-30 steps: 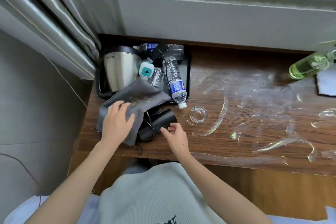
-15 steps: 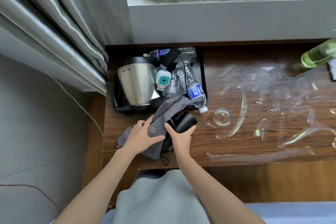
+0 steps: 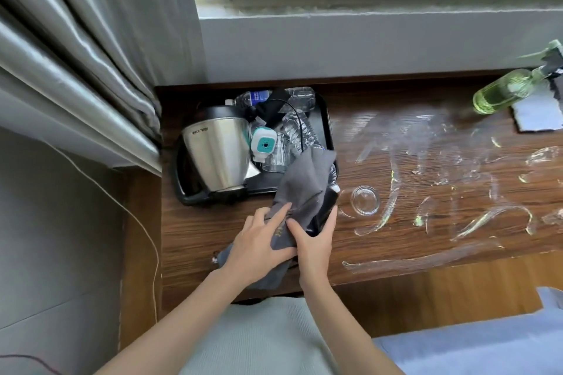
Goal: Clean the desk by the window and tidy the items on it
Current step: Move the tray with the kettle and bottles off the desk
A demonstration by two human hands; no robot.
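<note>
1. Desk [image 3: 213, 240]: it runs under the window, streaked wet on its right half, with a black tray [image 3: 325, 119] at its left rear and both hands working just in front of the tray.
2. A second ago the grey pouch [image 3: 304, 189] lay flat under the left hand [image 3: 259, 248] and the black device [image 3: 327, 207] sat apart by the right hand [image 3: 313, 240]. Now the pouch is drawn up over the device.
3. The left hand's fingers lie across the pouch, thumb under its edge, gripping the cloth. The right hand's fingers curl round the device's lower end.
4. This reads as bagging the device, a tidying step; the wiping looks unfinished.
5. Hard to make out: the pouch covers most of the device, so what it is stays unclear. The kettle [image 3: 217, 155] hides part of the tray. A glass [image 3: 364, 200] sits beside the hands. The frame edge cuts off the spray bottle [image 3: 502, 94].
</note>
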